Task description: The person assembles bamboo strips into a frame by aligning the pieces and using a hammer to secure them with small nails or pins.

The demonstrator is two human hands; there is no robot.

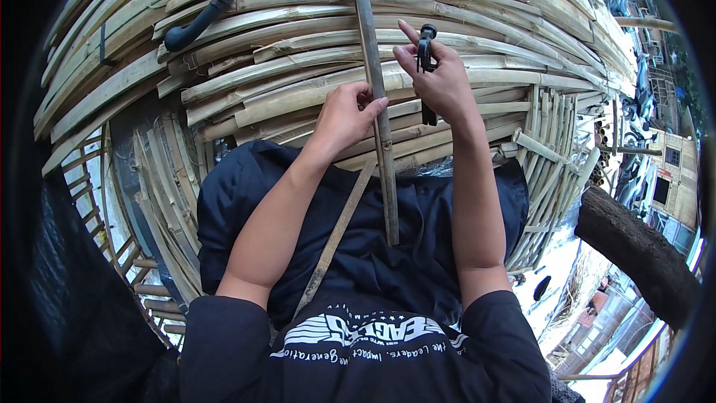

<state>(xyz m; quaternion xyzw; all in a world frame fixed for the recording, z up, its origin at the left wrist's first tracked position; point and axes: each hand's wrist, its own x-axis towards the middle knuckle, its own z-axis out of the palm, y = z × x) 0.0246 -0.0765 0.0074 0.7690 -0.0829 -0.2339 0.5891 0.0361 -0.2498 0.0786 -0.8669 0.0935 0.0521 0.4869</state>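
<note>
A long, narrow grey-brown bamboo strip [386, 179] stretches from above my lap out over the slatted bamboo surface [298, 52]. My left hand [344, 116] is closed on it near the middle, the thumb pressed along its side. To the right of the strip, my right hand [446, 82] grips a black tool [426, 37] that looks like a claw hammer. Its rounded end points away from me, and my palm and fingers hide much of it. One finger of that hand sticks out past the tool. A second, thinner strip [335, 242] lies slantwise across my lap.
At the upper left, a dark pipe with a bent end [190, 33] lies over the slats. Shorter slats stand in a bundle [548, 134] on my right. Beyond them a thick dark log [634, 250] slants down. A ladder-like bamboo frame [123, 246] is at my left.
</note>
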